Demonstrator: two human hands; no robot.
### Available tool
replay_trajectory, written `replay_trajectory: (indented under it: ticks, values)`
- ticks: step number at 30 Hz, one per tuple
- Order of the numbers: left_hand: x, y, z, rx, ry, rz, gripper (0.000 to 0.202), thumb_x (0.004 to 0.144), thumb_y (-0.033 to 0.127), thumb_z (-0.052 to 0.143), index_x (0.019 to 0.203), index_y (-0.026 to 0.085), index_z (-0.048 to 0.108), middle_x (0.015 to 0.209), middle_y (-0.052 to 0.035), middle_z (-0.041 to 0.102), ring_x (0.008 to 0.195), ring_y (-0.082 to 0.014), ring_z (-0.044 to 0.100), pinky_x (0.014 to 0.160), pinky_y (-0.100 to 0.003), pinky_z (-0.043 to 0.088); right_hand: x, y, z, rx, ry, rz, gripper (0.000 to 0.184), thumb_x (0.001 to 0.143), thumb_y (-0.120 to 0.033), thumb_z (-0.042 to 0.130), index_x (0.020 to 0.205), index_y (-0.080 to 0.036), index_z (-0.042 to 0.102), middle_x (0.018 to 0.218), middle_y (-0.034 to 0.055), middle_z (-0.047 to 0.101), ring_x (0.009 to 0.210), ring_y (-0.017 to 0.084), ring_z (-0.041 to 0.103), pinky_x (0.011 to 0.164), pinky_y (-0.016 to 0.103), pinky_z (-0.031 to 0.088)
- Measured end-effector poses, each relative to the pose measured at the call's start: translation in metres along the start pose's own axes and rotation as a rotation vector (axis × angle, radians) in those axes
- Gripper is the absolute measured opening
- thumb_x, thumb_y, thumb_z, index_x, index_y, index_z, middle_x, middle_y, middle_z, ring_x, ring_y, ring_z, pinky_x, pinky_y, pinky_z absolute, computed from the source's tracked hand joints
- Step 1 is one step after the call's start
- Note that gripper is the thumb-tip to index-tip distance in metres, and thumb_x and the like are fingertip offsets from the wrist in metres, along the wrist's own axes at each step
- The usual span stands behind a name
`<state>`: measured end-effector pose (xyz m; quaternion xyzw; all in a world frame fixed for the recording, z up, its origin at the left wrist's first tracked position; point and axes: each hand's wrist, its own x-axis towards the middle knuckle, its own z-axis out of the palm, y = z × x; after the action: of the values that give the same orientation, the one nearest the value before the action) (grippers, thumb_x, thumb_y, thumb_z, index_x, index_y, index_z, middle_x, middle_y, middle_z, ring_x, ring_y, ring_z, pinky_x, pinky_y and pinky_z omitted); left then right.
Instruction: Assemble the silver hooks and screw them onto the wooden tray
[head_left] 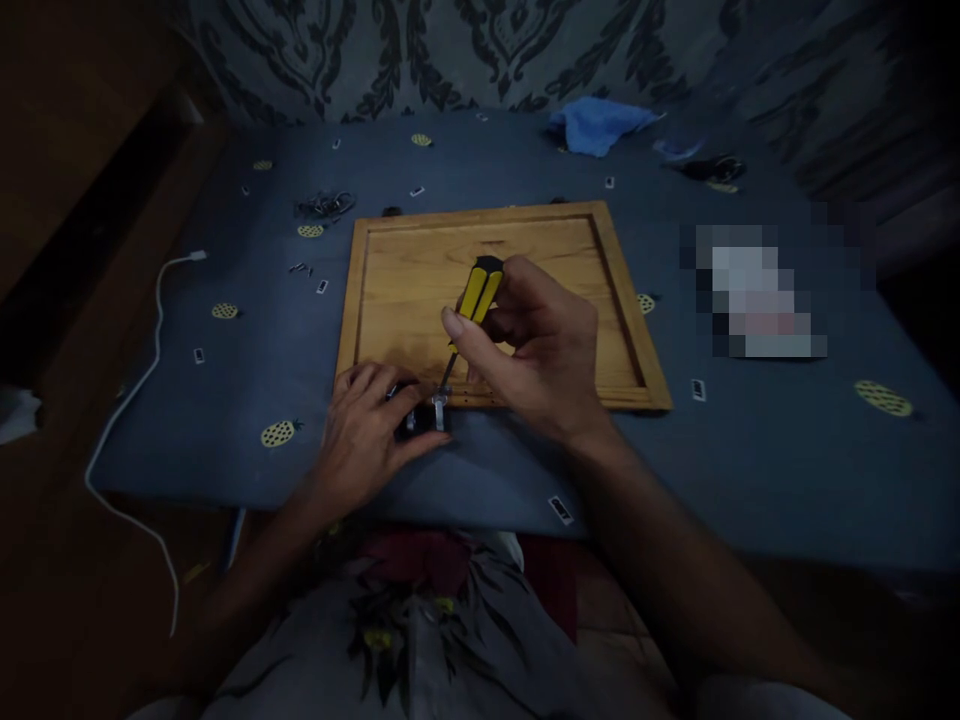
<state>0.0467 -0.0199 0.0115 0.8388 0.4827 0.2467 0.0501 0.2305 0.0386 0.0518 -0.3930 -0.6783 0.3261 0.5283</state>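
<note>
My right hand (544, 345) grips a screwdriver (480, 288) with a yellow and black handle, tilted, its shaft pointing down. The tip meets a dark fitting with shiny metal parts (440, 410) at the near edge of a framed wooden panel (487, 300). My left hand (367, 420) is closed around that fitting from the left, its thumb in front and fingers on the panel's edge. The fingers partly hide the fitting, so its exact kind is unclear. Several small dark holes run along the panel's near rail, right of the screwdriver tip.
The panel lies on a blue cloth with pineapple prints (285, 330). Left of it are a tangled dark pile of small metal pieces (326, 206) and a few screws (301, 269). A white cable (157, 330) runs down the left side. A blue cloth (600, 125) lies at the back.
</note>
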Motion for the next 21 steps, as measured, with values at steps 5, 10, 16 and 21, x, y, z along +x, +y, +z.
replay_trajectory:
  ticks: [5,10,16,21]
  values:
    - [0.0003,0.0003,0.0002,-0.001,0.008,0.007,0.043,0.092,0.057,0.068,0.115,0.021,0.071,0.107,-0.0074,0.071,0.102,-0.0272,0.062,0.091,-0.045,0.048,0.0002,-0.0012,0.0013,0.017,-0.03,0.018,0.037,0.088,-0.042,0.075,0.075,-0.026,0.045,0.067,-0.0042,0.047,0.054,0.011,0.047,0.042,0.025,0.043]
    - [0.0002,0.0005,0.0002,0.009,0.006,0.006,0.044,0.091,0.057,0.069,0.114,0.02,0.071,0.107,-0.0075,0.071,0.102,-0.0275,0.063,0.09,-0.045,0.047,0.0,-0.001,0.0022,0.05,-0.037,0.006,0.034,0.087,-0.035,0.076,0.075,-0.025,0.046,0.067,-0.0051,0.046,0.053,0.009,0.047,0.043,0.025,0.042]
    - [0.0002,-0.0009,0.0011,0.011,0.022,0.033,0.042,0.091,0.054,0.071,0.113,0.019,0.072,0.106,-0.0074,0.071,0.101,-0.0276,0.063,0.09,-0.044,0.047,-0.0006,0.0011,-0.0008,0.122,-0.11,0.039,0.029,0.085,-0.035,0.079,0.081,-0.024,0.053,0.075,-0.0043,0.056,0.055,0.009,0.052,0.044,0.023,0.046]
    - [-0.0001,-0.0009,0.0016,0.01,0.027,0.028,0.042,0.091,0.056,0.071,0.114,0.02,0.072,0.105,-0.0069,0.071,0.1,-0.0268,0.063,0.089,-0.043,0.046,0.0024,-0.0032,-0.0069,0.158,-0.202,0.031,0.024,0.091,-0.042,0.074,0.088,-0.021,0.064,0.08,-0.0018,0.062,0.056,0.008,0.055,0.046,0.023,0.048]
